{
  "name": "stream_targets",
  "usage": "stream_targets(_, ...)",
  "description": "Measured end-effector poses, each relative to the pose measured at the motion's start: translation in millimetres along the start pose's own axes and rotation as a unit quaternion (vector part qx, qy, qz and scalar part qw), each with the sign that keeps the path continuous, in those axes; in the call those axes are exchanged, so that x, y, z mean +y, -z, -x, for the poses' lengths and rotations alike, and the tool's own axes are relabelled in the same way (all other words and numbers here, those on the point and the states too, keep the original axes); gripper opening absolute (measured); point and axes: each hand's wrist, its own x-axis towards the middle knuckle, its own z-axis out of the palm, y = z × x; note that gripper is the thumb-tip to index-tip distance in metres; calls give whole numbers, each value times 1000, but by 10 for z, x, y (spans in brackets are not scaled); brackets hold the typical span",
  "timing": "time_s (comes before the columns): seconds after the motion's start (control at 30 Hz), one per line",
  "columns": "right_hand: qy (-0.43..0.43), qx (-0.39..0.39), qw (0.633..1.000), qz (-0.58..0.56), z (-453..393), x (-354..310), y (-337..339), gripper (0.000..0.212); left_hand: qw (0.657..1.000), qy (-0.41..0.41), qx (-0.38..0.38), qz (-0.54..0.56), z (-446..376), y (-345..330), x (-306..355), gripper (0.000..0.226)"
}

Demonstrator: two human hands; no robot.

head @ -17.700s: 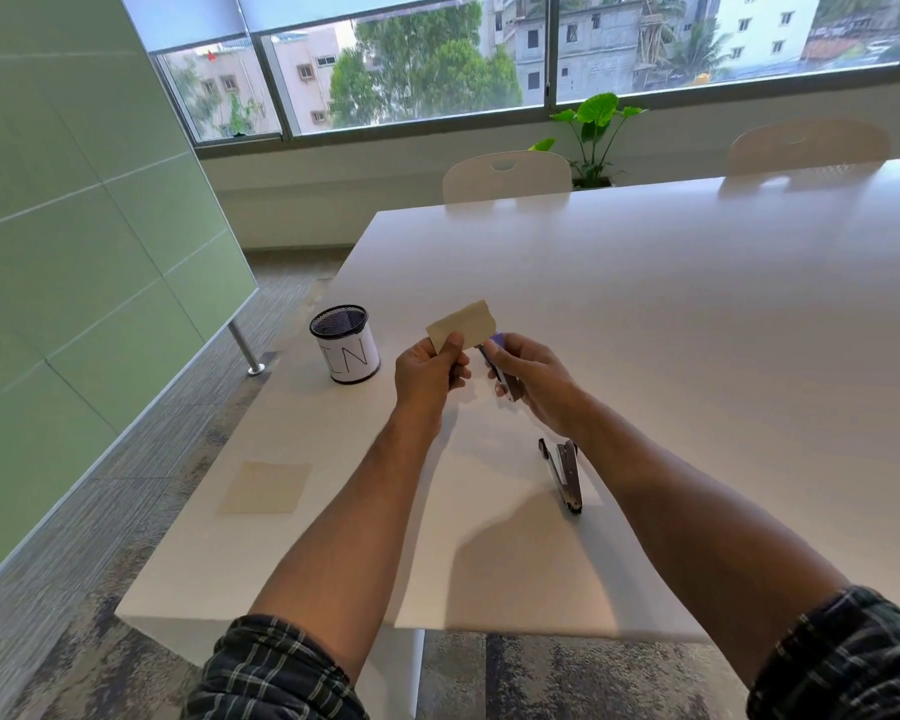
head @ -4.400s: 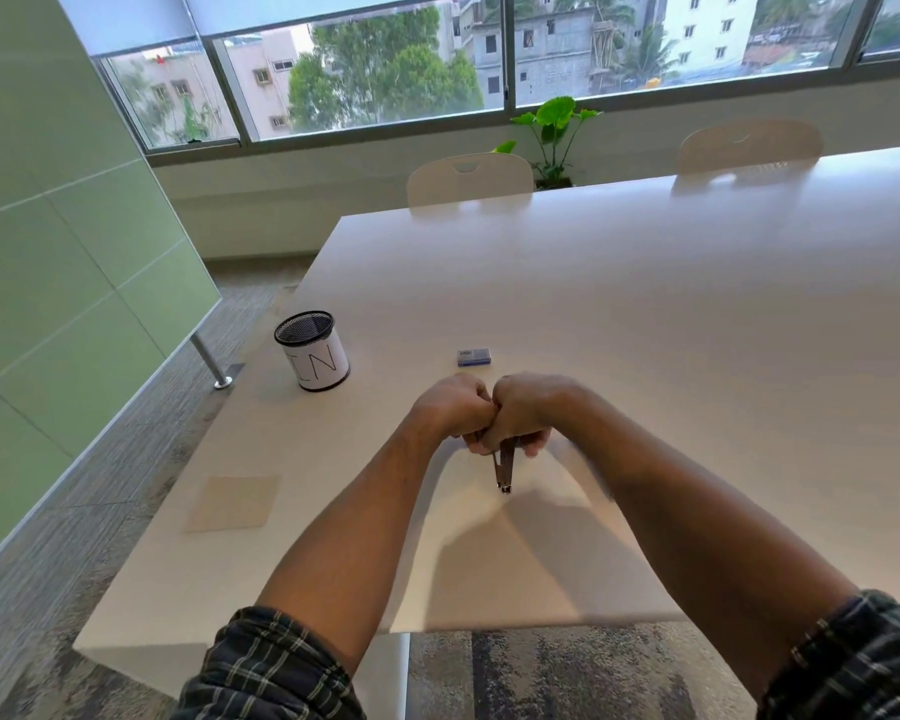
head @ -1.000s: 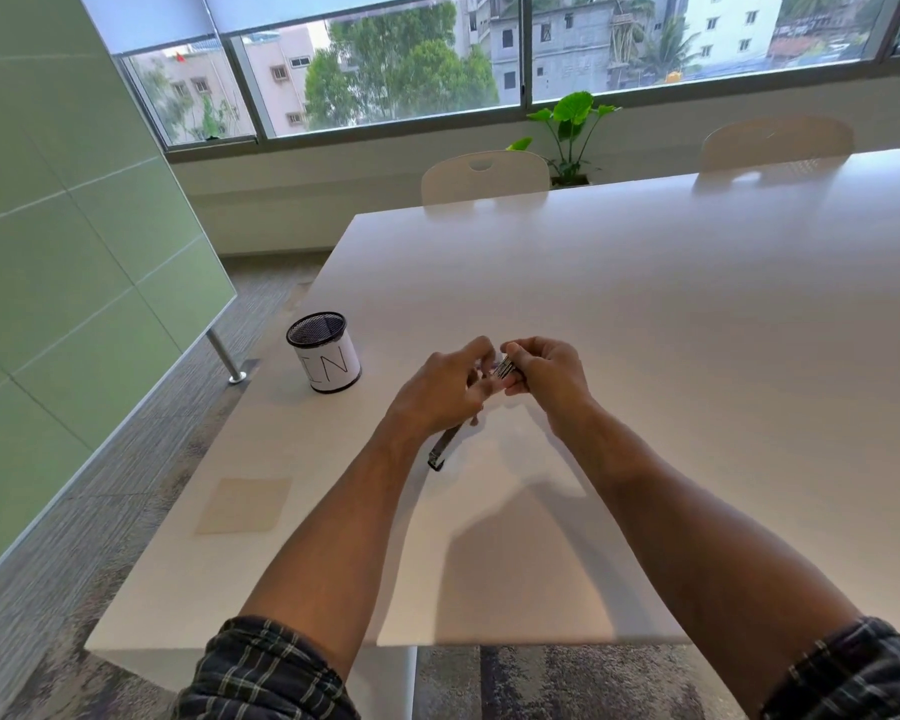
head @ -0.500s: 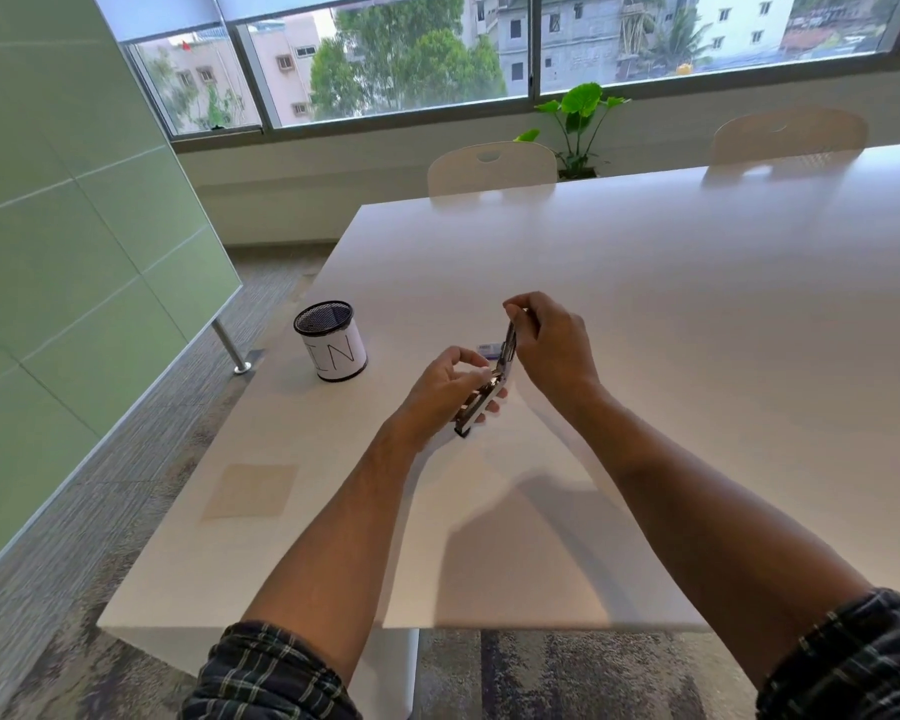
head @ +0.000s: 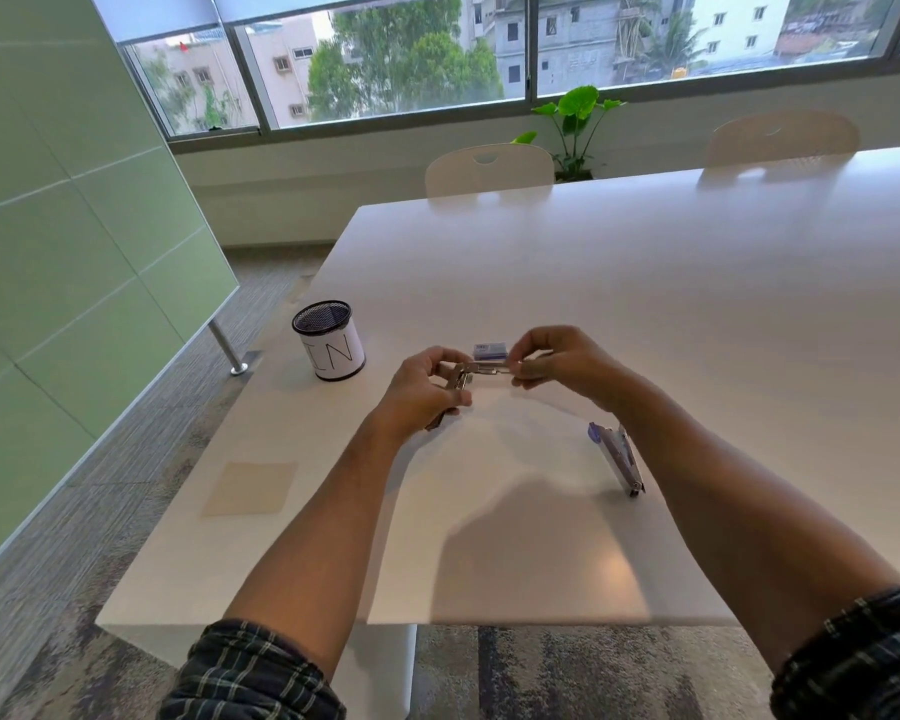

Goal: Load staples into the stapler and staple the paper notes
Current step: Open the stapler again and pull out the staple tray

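1. Since half a second earlier, the right hand (head: pixel 557 363) had dropped from its raised position, swinging the stapler (head: pixel 471 374) from nearly upright to roughly level between both hands; a second stapler-like piece (head: pixel 619 459) with a purple end lay on the desk (head: pixel 697 314) beside the right forearm, where none showed just before.
2. Far left of the left hand (head: pixel 422 389), near the desk's edge, lay the paper notes (head: pixel 250 488), a pale square stack, flat and as yet unstapled as far as could be seen.
3. Beyond the left hand and to its left stood a mesh cup (head: pixel 331 345) with a white paper wrap; hand-drawn letters on it read "IN".
4. The left hand was curled around the stapler's lower end, gripping it just above the desk.
5. Just past the fingertips of both hands sat a small purple staple box (head: pixel 489 350); its label print was too small to read.
6. The right hand pinched the stapler's other end, fingers closed on the metal arm.
7. By my judgement, loading was under way: the stapler looked hinged open, but whether staples sat in it could not be told. Closing it and stapling the notes remained.
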Motion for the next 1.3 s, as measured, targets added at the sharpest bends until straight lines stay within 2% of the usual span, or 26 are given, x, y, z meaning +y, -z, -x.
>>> stream_targets(0.1,-18,-62,984,165,-4,30,12,19,980,-48,-17,-190,2,-32,-30,45)
stream_targets(0.17,-15,-58,961,271,-26,41,-31,27,964,-64,-31,-257,-5,-81,-23,45)
stream_targets(0.23,-21,-63,950,305,-29,48,-66,28,954,-76,-40,-287,-9,-125,-17,45)
stream_targets(0.33,-23,-66,956,284,-21,47,-68,27,956,-82,-31,-280,-12,-125,-34,45)
stream_targets(0.43,-35,-46,984,170,-4,44,-18,25,963,-81,-20,-256,-16,-74,-32,48)
stream_targets(0.57,-31,2,995,99,-7,84,-23,16,955,-85,-47,-282,-41,-8,25,58)
stream_targets(0.77,-54,56,997,16,-21,86,-160,4,916,-141,41,-373,-148,56,16,29)
stream_targets(0.87,-72,103,992,-26,-59,68,-205,9,906,-149,73,-389,-142,53,-44,20)
stream_targets(1.0,-91,116,989,-25,-122,116,-208,15,916,-146,91,-363,-177,18,-144,18)
stream_targets(1.2,-144,117,982,38,-185,296,-188,26,929,-115,107,-336,-214,-147,-367,17)
stream_targets(1.3,-120,106,981,113,-158,382,-176,25,942,-107,113,-298,-261,-178,-454,19)
